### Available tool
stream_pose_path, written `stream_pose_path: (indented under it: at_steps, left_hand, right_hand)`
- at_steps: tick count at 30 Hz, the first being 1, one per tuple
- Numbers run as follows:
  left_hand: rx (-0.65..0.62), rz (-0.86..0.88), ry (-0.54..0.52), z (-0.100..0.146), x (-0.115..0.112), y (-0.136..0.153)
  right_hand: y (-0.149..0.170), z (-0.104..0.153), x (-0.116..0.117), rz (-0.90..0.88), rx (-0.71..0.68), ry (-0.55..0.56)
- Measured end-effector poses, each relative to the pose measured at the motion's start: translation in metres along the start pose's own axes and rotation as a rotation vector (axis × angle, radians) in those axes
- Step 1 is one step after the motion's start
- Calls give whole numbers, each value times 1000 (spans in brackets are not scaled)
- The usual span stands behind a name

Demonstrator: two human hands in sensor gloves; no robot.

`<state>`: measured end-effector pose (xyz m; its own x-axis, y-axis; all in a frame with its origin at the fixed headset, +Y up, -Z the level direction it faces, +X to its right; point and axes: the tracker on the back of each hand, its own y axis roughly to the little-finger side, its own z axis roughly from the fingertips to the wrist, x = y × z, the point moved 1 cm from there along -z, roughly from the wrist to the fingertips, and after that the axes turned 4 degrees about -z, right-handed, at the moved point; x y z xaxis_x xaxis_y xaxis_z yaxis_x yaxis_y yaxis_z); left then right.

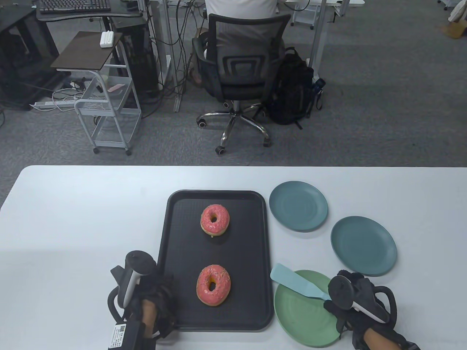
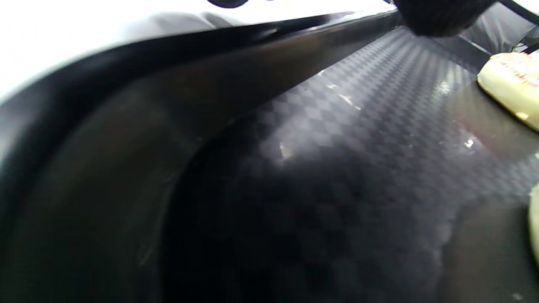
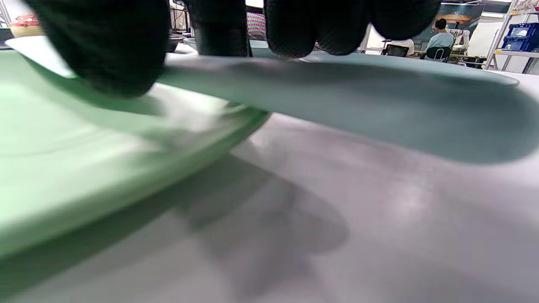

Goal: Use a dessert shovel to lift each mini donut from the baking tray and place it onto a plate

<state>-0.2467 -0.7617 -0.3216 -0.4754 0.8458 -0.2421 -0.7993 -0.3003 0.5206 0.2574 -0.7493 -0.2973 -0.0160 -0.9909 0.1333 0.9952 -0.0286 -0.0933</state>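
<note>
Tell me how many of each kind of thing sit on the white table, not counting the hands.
Pink donuts: 2
Blue-grey plates: 2
Green plate: 1
Black baking tray: 1
Light blue dessert shovel: 1
Total: 7

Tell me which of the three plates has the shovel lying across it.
The light green plate, nearest the person beside the tray's right edge. The blue shovel lies across its rim; the two darker teal plates farther back are bare.
</note>
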Motion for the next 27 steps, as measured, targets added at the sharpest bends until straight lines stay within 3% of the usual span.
stream_pose_path:
  at_steps: [10, 17, 22, 27]
  left_hand:
    - [33, -64, 10, -5, -3, -1]
    - [48, -94, 26, -6, -4, -2]
    - [47, -131, 14, -7, -4, -4]
    - [47, -146, 8, -7, -3, -5]
  right_hand:
    - [-11, 3, -2, 67, -4, 28]
    - [-4, -2, -57, -117, 109, 104]
    - [-23, -31, -96, -151, 106, 172]
    - [-64, -75, -109, -90, 88, 121]
